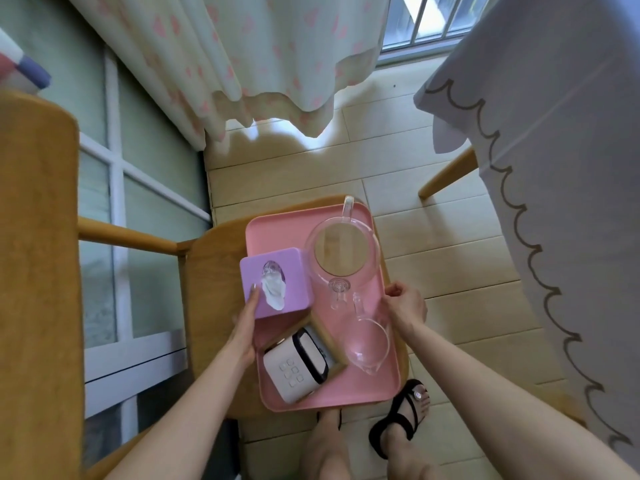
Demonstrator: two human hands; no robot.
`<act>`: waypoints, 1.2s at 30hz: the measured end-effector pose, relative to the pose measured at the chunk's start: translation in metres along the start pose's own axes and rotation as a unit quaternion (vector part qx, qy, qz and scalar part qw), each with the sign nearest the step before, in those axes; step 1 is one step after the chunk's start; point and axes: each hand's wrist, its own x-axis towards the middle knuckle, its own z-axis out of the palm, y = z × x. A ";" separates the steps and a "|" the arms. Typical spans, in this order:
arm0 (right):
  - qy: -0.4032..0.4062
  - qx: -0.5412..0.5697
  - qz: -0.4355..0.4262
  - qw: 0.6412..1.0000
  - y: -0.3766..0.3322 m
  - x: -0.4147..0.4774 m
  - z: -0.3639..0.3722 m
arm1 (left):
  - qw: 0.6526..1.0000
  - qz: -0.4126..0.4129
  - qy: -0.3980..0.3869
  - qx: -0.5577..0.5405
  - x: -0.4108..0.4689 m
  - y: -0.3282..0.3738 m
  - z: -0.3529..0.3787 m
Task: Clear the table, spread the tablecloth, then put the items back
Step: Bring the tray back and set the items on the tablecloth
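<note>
A pink tray [346, 393] lies on a round wooden chair seat [214, 271]. On it stand a purple tissue box [298, 271], a glass teapot [341, 251] with a wooden lid, a small glass cup [338, 292], a glass pitcher [369, 344] and a white device [294, 368] with buttons lying on a wooden holder. My left hand [242, 327] grips the tray's left rim, with the thumb up against the tissue box. My right hand [405, 306] grips the right rim with curled fingers. A white tablecloth [571, 168] with a scalloped border covers the table at the right.
The chair's wooden back [38, 271] rises at the left, in front of a glass door. A curtain [270, 57] hangs at the top. A wooden table leg [446, 178] shows under the cloth. My sandalled foot [405, 417] stands on the pale floor beside the chair.
</note>
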 end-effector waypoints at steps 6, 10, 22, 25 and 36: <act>-0.001 0.019 -0.012 1.000 -0.017 -0.019 -0.031 | 1.000 0.019 0.023 -0.003 -0.034 0.029 0.007; 0.002 0.040 -0.023 0.999 -0.035 -0.036 -0.066 | 0.999 0.042 0.018 0.012 -0.071 0.054 0.024; 0.054 0.076 -0.056 0.994 -0.069 -0.091 -0.208 | 0.999 0.036 -0.021 0.014 -0.217 0.135 0.112; 0.075 0.083 -0.066 0.991 -0.071 -0.103 -0.248 | 0.999 0.025 -0.032 0.020 -0.256 0.150 0.137; 0.117 0.110 -0.070 0.985 -0.040 -0.111 -0.389 | 0.996 -0.023 -0.017 0.084 -0.360 0.155 0.253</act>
